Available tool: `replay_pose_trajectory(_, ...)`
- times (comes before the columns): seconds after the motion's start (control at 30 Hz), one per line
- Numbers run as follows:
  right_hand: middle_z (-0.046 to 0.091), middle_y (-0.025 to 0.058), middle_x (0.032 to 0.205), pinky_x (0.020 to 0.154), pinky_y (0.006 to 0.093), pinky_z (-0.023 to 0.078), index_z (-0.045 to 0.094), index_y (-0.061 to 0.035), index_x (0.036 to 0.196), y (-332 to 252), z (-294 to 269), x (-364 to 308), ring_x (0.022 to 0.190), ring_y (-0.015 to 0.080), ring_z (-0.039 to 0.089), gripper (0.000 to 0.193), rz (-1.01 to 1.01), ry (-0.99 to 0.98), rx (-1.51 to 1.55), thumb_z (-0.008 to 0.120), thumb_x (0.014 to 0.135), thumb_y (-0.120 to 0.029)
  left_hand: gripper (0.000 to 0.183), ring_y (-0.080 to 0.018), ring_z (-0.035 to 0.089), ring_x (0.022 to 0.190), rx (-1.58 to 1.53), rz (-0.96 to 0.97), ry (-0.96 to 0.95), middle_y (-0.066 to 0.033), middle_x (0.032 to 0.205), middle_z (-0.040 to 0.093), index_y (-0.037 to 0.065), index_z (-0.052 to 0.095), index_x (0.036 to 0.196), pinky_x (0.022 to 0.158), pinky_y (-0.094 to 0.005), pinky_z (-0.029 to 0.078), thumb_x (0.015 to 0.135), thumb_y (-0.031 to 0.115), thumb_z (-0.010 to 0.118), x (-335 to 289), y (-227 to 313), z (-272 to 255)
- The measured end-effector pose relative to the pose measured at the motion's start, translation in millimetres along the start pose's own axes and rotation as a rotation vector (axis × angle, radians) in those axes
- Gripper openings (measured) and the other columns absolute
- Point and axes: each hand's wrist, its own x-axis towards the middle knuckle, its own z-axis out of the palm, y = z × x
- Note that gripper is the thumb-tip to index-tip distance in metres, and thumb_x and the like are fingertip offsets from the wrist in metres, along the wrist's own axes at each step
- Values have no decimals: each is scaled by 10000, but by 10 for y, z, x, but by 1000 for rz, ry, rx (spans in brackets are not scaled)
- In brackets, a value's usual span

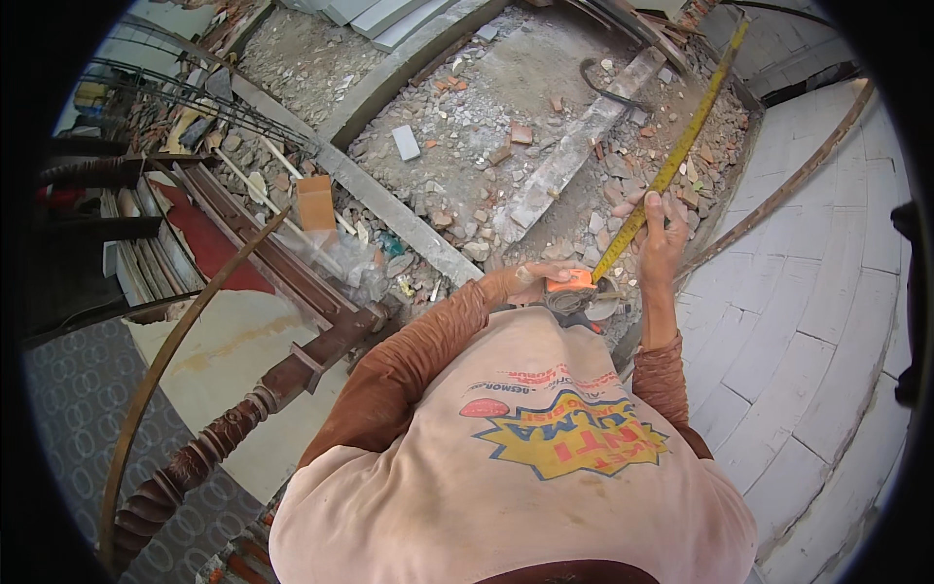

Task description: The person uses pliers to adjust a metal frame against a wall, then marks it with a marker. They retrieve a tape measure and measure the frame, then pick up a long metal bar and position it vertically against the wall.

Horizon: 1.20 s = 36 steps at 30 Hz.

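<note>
My left hand is closed around the orange case of a tape measure, held low in front of my body. From the case a long yellow tape blade runs out, slanting up toward the far right over the rubble. Partway along, my right hand grips the blade, its thumb laid on the yellow strip. The blade's far end reaches close to the top edge of the picture, and what it touches there I cannot make out. Beneath both hands lie broken bricks and stones.
Concrete beams cross the rubble ground, and a grey board lies among the debris. To the right stands a white block wall with a curved wooden strip before it. A carved wooden post and stacked panels are at left.
</note>
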Motion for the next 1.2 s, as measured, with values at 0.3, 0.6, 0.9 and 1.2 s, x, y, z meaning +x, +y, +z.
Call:
replay_pose_trajectory(0.3, 645, 131, 757, 676, 394, 468, 678, 12, 894, 899, 411, -380, 721, 252, 582, 322, 166, -235, -415, 616, 937, -300, 730, -248, 578, 1170, -53, 70, 322, -138, 1292, 564, -8, 448, 1375, 1024, -434, 471, 832, 408, 704, -550, -84, -320)
replay_pose_trajectory(0.6, 674, 254, 831, 771, 497, 496, 675, 23, 930, 1584, -309, -1427, 818, 421, 653, 575, 487, -2, -505, 539, 934, -535, 516, -227, 651, 870, 106, -181, 671, -114, 997, 655, 47, 563, 1217, 708, -370, 547, 853, 401, 655, -338, -349, -728)
replay_pose_trajectory(0.9, 645, 226, 703, 783, 488, 467, 616, 1, 601, 2953, -1416, -2747, 747, 420, 632, 733, 1068, 401, -383, 369, 930, -606, 465, -247, 660, 827, 63, -371, 813, -119, 927, 654, 47, 600, 1133, 714, -399, 574, 905, 449, 558, 106, -1087, -1114)
replay_pose_trajectory(1.2, 681, 259, 937, 865, 500, 483, 724, -12, 907, 4445, -2048, -3533, 922, 429, 643, 424, 1208, 470, -607, 529, 888, -388, 461, -265, 646, 837, 47, -517, 902, -135, 955, 640, 45, 581, 1137, 729, -402, 562, 871, 421, 588, 383, -2272, -1539)
